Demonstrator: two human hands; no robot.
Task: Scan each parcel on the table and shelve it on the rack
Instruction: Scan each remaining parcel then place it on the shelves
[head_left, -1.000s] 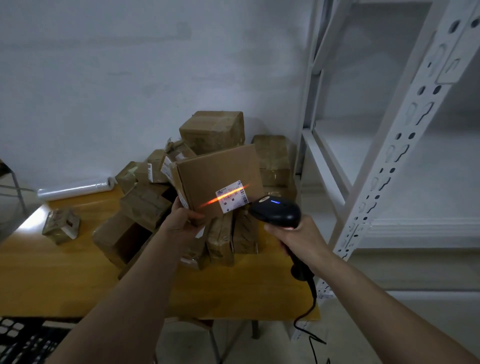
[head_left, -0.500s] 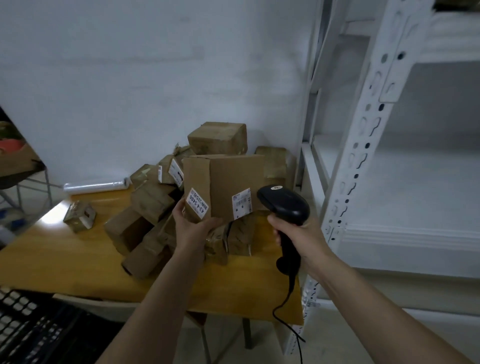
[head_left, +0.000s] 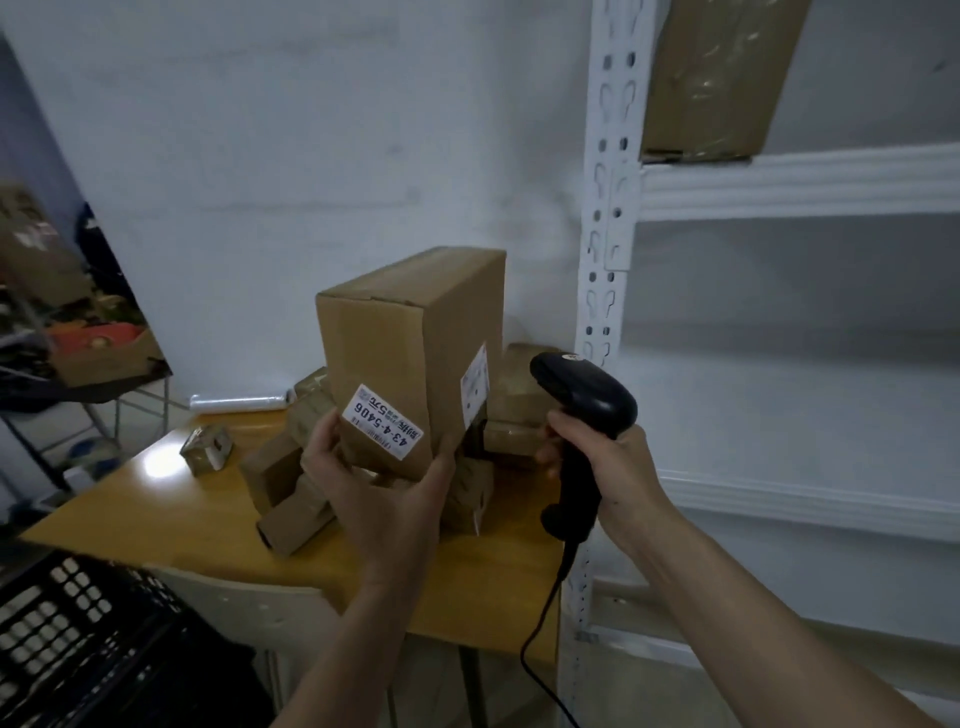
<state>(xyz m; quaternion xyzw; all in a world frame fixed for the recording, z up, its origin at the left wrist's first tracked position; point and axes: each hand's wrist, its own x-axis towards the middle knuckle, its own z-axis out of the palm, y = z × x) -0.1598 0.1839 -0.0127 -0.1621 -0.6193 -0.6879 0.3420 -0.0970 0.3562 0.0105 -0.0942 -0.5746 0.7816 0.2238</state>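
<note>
White wall filled the background, and a white metal rack (head_left: 607, 218) with slotted uprights took up the right side of the frame, its shelves running off the right edge. On the rack's upper shelf, at the top right, stood a taped brown box (head_left: 717, 78). Below the wall, in the lower left and centre, sat a wooden table (head_left: 171, 525) carrying a heap of brown parcels (head_left: 291, 488), with one small parcel (head_left: 206, 448) lying apart near its left end and a roll of clear film (head_left: 239, 401) against the wall behind. A black slatted crate (head_left: 78, 639) occupied the bottom left corner. In the middle of the frame the left hand (head_left: 379, 488) held a tall cardboard parcel (head_left: 415, 353) up above the heap, tilted, with the thumb on its left lower side and the fingers wrapped under its bottom corner; a white label reading 43-4-5406 faced the camera upside down, and a second label sat on its right face. Just to the right, the right hand (head_left: 608, 462) had its fingers curled round the handle of a black barcode scanner (head_left: 582, 415), its head near the parcel's right face and its cable hanging down toward the bottom edge.
</note>
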